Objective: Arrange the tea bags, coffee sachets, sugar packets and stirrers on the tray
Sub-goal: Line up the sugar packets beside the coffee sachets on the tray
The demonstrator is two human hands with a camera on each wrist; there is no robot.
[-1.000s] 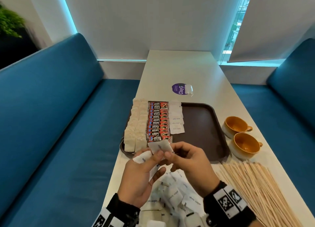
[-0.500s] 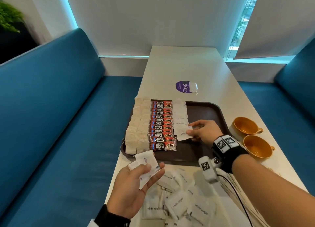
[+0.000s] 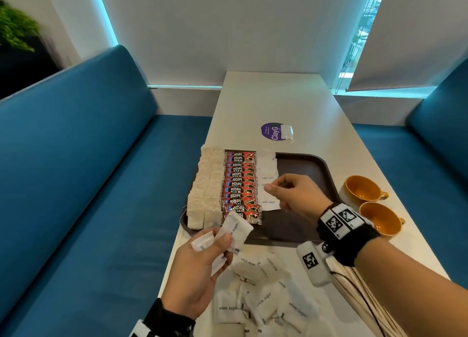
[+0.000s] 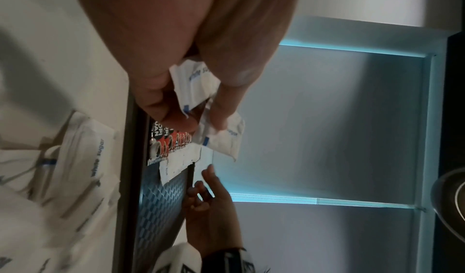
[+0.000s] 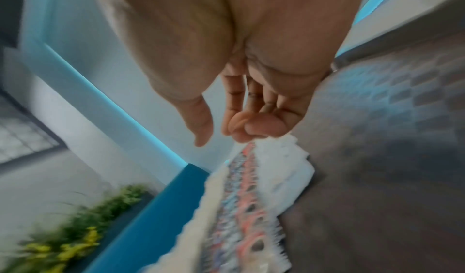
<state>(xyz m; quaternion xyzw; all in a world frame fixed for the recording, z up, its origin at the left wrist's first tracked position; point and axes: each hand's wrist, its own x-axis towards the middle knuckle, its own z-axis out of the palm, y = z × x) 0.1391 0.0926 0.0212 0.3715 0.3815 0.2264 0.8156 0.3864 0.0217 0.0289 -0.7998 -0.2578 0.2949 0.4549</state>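
Note:
A dark brown tray (image 3: pixel 304 174) holds two columns of white tea bags (image 3: pixel 205 192), a column of red coffee sachets (image 3: pixel 240 185) and a column of white sugar packets (image 3: pixel 267 169). My right hand (image 3: pixel 274 192) hovers just over the near end of the sugar column, fingers loosely curled. In the right wrist view the right hand (image 5: pixel 216 136) holds nothing. My left hand (image 3: pixel 222 245) grips a few sugar packets (image 3: pixel 233 231) above the tray's near edge; the left wrist view shows them (image 4: pixel 221 138) pinched under the thumb. Wooden stirrers (image 3: pixel 367 306) lie on the table at the lower right.
Loose sugar packets (image 3: pixel 260 301) are heaped on the table between my arms. Two orange cups (image 3: pixel 362 187) (image 3: pixel 379 217) stand right of the tray. A purple sticker (image 3: pixel 272 131) lies beyond the tray. Blue benches flank the table on both sides.
My right hand took a sugar packet from the left hand, carried it to the tray and laid it at the near end of the sugar column. It has now let go.

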